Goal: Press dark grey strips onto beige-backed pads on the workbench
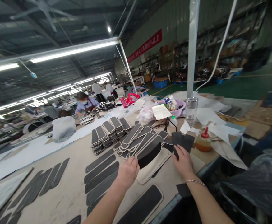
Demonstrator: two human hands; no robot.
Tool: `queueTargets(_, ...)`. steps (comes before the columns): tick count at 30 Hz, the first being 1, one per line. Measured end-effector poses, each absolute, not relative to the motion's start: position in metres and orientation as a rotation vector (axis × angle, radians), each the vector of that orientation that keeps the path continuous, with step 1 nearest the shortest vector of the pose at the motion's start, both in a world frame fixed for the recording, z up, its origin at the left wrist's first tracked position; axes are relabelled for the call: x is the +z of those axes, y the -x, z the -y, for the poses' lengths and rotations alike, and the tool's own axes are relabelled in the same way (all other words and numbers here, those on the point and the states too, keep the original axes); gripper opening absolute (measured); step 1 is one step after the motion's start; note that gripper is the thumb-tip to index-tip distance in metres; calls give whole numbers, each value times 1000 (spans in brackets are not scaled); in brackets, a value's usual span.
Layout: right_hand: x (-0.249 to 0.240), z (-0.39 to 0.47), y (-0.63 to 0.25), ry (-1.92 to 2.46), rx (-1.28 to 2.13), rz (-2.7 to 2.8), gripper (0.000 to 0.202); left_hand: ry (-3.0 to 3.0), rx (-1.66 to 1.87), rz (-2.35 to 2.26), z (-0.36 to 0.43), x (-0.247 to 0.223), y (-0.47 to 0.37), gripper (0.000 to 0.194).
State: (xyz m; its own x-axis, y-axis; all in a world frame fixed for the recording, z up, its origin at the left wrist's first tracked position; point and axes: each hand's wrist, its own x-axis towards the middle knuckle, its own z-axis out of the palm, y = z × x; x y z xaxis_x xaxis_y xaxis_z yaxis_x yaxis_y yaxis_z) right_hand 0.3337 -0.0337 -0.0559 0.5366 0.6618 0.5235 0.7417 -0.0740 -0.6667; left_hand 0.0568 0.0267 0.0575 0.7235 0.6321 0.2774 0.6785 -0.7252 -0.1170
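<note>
My left hand (128,171) is closed, its fingertips pinching the near left end of a dark, curved strip (151,152). Under that strip lies a cream-coloured panel (153,168) with rounded corners. My right hand (183,161) rests with fingers stretched over the lower edge of some flat black pieces (183,140) at the table's right side. Beyond the left hand is a loose heap of dark strips with pale borders (136,135). Nearer me, a larger dark panel with a pale border (142,207) lies flat.
Neat stacks of bordered strips (109,129) stand left of the heap. Dark strips (100,174) lie in rows on the table. At right are a bottle of amber liquid with a red tip (204,141), a glass jar (191,110) and a purple basket (179,107). A co-worker (86,102) sits further back.
</note>
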Motion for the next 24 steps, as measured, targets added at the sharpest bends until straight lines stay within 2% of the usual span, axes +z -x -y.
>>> queueTargets(5,-55,45,-300,1603,181,1256,48,2598,-620,649,15,78,15,18)
queueTargets(12,-47,73,-241,1488,521,1457,45,2760,-523,676,99,22,85,20)
queueTargets(15,-39,91,-216,1494,495,1723,44,2801,-531,806,120,0,99,19)
queueTargets(20,-60,116,-192,1505,398,2221,59,2930,-402,916,128,-28,110,8)
queueTargets(24,-88,109,-186,1353,285,2240,67,2922,-324,1085,126,-51,109,18)
